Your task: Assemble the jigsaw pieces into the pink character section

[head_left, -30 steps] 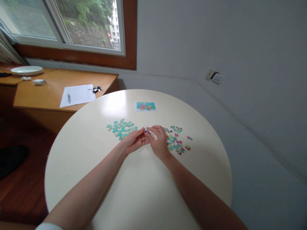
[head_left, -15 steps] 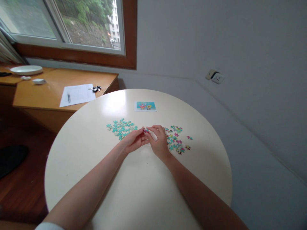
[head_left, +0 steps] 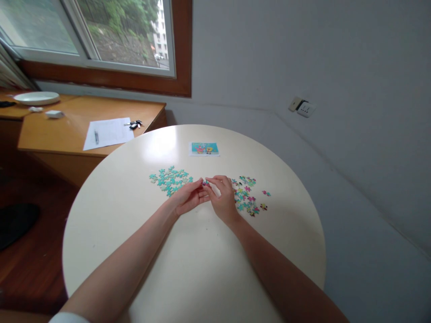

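Jigsaw pieces (head_left: 172, 182), small, flat and knobbed, in teal, pale green, pink, yellow and black, lie in two loose groups before the person. Against half a second ago almost nothing differs: both hands keep their places and the groups are unchanged.

Largest is the plain bluish-grey wall (head_left: 269, 54), then the round, glossy cream table (head_left: 202, 273) carrying the pieces. At upper left comes a white-framed glass window (head_left: 124, 40) edged in brown wood; under it, a brown wooden desk (head_left: 79, 107) bears a white oval dish (head_left: 37, 98) and a white printed paper sheet (head_left: 112, 131).

Over the table's middle, the bare left hand (head_left: 189, 198) and bare right hand (head_left: 223, 197) meet. Just beyond the left lies the mostly teal group; just beside the right, the mixed-colour group (head_left: 249, 206). Farther off rests a rectangular blue-green cartoon card (head_left: 204, 148). Smaller still: dark keys (head_left: 134, 125) at the sheet's corner, one pink-and-teal piece (head_left: 266, 193) lying apart, and a pink-and-dark jigsaw bit (head_left: 205, 183), with both hands' fingers clamped on it.
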### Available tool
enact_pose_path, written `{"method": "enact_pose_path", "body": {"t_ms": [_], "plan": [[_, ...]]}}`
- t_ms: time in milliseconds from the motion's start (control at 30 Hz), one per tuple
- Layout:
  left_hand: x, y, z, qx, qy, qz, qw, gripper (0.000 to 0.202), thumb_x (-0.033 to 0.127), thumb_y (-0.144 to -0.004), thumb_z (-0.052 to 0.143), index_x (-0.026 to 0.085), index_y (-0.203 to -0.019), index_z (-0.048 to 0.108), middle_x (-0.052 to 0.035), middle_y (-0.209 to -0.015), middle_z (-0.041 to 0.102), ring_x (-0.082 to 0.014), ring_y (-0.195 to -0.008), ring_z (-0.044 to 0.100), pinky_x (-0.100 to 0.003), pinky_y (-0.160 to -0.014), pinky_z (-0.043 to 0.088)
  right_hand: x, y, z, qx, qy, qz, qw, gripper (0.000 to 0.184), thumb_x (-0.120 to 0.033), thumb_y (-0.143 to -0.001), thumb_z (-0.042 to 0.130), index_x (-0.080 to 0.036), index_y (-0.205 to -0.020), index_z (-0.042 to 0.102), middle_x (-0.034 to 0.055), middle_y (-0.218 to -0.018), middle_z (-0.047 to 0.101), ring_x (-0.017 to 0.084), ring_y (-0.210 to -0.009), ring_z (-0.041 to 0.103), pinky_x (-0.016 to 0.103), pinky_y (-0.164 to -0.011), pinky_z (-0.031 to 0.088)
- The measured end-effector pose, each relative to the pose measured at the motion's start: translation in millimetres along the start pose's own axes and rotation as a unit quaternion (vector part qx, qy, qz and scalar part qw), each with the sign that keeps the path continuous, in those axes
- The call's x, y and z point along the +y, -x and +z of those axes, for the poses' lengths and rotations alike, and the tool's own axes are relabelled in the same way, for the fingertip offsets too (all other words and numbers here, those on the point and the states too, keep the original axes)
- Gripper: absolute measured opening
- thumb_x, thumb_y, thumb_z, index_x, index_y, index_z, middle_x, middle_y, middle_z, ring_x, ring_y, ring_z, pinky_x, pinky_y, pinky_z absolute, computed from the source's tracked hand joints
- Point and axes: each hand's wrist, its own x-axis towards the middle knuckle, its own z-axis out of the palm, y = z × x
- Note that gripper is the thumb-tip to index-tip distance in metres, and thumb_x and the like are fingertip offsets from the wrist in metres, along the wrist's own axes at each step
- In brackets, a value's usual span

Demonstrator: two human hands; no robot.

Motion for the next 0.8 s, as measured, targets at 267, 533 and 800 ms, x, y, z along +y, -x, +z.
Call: {"method": "enact_pose_path", "body": {"t_ms": [267,533,800], "plan": [[-0.5,-0.2,-1.2,0.0,-0.002,0.003,1.0,0.015,0.02,-0.084,0.059,0.009,-0.075,0.062,-0.0061,-0.071,0.067,-0.0133,-0.068,0.064,-0.029,-0.076,0.052,0.7,0.3,0.7,-0.009,-0.012,0.017,1.0,0.017,-0.024,-0.082,0.057,-0.022,-0.096,0.067,0.0056,-0.089,0.058,0.019,-0.088,0.053,0.037,-0.08,0.045],[0.0,-0.8,-2.6,0.01,-0.002,0.006,1.0,0.016,0.019,-0.087,0.055,0.009,-0.076,0.062,-0.0057,-0.071,0.066,-0.0125,-0.069,0.064,-0.03,-0.08,0.053,0.1,0.9,0.5,-0.012,-0.005,0.018,1.0,0.015,-0.023,-0.08,0.06,-0.022,-0.094,0.067,0.005,-0.088,0.058,0.019,-0.087,0.054,0.036,-0.08,0.046],[0.7,0.3,-0.7,0.013,0.0,0.011,1.0,0.017,0.016,-0.087,0.052,0.009,-0.074,0.062,-0.0064,-0.07,0.066,-0.0127,-0.067,0.064,-0.026,-0.071,0.053,-0.5,0.4,0.0,-0.012,-0.004,0.006,1.0,0.015,-0.022,-0.08,0.06,-0.02,-0.094,0.066,0.0057,-0.089,0.058,0.019,-0.088,0.053,0.035,-0.08,0.046]]}}
